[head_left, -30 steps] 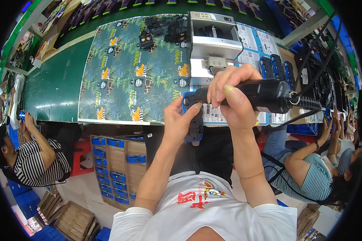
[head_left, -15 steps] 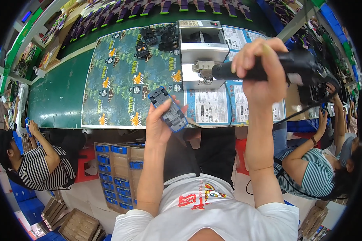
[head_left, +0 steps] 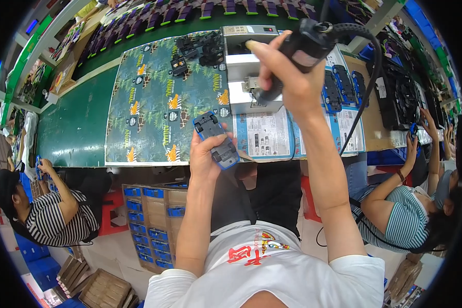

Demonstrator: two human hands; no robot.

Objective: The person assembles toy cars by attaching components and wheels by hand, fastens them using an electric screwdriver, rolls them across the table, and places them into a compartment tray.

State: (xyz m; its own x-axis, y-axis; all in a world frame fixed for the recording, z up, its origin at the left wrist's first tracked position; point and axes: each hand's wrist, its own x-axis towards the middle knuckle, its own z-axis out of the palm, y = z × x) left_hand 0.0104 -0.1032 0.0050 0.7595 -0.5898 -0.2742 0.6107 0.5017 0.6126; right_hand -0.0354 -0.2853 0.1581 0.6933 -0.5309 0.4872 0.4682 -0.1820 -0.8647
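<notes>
Upper centre: black screwdriver gripped by right hand, fingers curled round, tip pointed lower left. Centre: blue toy car pinched underside-up in left hand, thumb against fingers, long axis slanted upper left to lower right.

Green bench under printed sheets

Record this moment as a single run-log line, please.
left grip: blue toy car, underside up | right grip: black corded tool, tip near silver metal box | nearby: black parts

Toy car underside — grey (blue-edged)
</notes>
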